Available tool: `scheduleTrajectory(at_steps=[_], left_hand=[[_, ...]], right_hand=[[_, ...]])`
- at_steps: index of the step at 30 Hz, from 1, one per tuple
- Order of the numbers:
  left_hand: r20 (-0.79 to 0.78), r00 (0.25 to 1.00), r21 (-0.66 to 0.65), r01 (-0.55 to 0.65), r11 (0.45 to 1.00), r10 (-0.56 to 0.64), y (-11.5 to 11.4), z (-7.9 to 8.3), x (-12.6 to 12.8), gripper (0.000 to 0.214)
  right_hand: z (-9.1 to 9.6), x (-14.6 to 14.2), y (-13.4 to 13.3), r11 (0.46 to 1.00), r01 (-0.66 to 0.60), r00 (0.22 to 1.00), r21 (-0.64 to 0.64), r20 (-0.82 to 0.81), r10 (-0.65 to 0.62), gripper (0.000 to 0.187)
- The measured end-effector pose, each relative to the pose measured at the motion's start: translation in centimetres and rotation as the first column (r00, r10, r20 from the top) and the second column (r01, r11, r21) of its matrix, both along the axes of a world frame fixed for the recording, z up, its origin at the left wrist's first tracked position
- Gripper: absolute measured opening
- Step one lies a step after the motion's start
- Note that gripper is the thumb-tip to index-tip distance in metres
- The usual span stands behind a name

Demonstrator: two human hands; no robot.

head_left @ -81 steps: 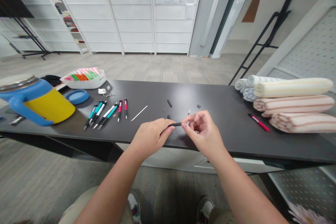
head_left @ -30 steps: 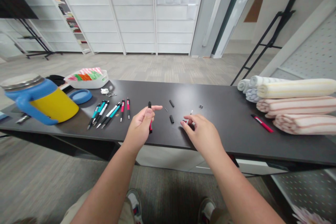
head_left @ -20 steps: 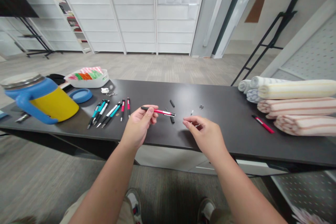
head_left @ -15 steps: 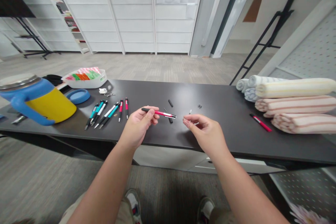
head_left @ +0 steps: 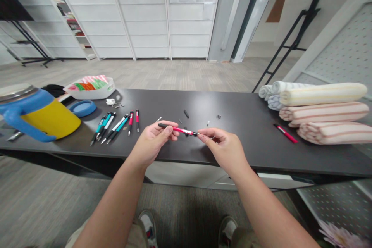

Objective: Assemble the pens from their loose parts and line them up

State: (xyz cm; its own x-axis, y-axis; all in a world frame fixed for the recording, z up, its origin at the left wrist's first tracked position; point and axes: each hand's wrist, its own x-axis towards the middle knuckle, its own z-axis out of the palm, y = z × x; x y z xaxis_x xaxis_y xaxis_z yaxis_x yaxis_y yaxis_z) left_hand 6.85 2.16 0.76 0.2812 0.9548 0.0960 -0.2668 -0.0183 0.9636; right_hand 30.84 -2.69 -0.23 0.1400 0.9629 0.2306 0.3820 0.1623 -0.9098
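Note:
My left hand [head_left: 153,139] is closed around a red pen [head_left: 179,129] with a black grip and a white label, held level above the table. At the pen's black right end, my right hand [head_left: 222,142] pinches with thumb and forefinger; the small silver pen part in its fingertips is mostly hidden and meets that end. Below and beyond the hands lie a black tube-shaped pen piece [head_left: 186,113], a thin dark spring-like piece [head_left: 179,121], a small white piece [head_left: 208,123] and a cluster of tiny metal pieces [head_left: 218,116]. A dark piece shows behind the pen.
Several teal, white and red pens [head_left: 116,128] lie to the left, near a blue lid [head_left: 84,108], a yellow-and-blue mug [head_left: 52,114] and a white basket [head_left: 95,93] of colourful packets. To the right are a red pen barrel [head_left: 286,133] and stacked rolled towels [head_left: 325,112].
My right hand has moved left, bringing the small silver part up to the pen's right end, where a gap was before. The left hand still holds the pen; the view shifted slightly.

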Motion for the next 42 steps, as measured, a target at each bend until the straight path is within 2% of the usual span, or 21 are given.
scheduleTrajectory(at_steps=[7,17,28,37,42], left_hand=[[0.039,0.999,-0.001,-0.005,1.0,0.005,-0.05,0.04,0.01,0.033],[0.035,0.999,0.005,0.002,1.0,-0.002,-0.22,0.25,-0.01,0.03],[0.011,0.999,0.01,0.043,0.999,-0.043,-0.17,0.11,-0.17,0.032],[0.019,1.0,0.007,-0.023,1.0,0.023,-0.13,0.17,0.02,0.032],[0.034,0.999,-0.004,-0.014,1.0,0.014,-0.05,0.09,-0.04,0.031]], right_hand=[[0.17,-0.04,-0.18,1.0,-0.023,0.999,0.006,0.024,0.023,0.022],[0.05,0.02,-0.2,0.999,0.034,0.999,0.032,0.02,-0.034,0.026],[0.37,-0.04,-0.28,0.999,-0.023,0.998,0.032,0.058,0.022,0.022],[0.0,-0.11,-0.32,0.986,-0.099,0.96,0.132,0.273,0.06,0.026],[0.37,-0.29,-0.53,0.975,-0.153,0.931,0.158,0.355,0.089,0.026]])
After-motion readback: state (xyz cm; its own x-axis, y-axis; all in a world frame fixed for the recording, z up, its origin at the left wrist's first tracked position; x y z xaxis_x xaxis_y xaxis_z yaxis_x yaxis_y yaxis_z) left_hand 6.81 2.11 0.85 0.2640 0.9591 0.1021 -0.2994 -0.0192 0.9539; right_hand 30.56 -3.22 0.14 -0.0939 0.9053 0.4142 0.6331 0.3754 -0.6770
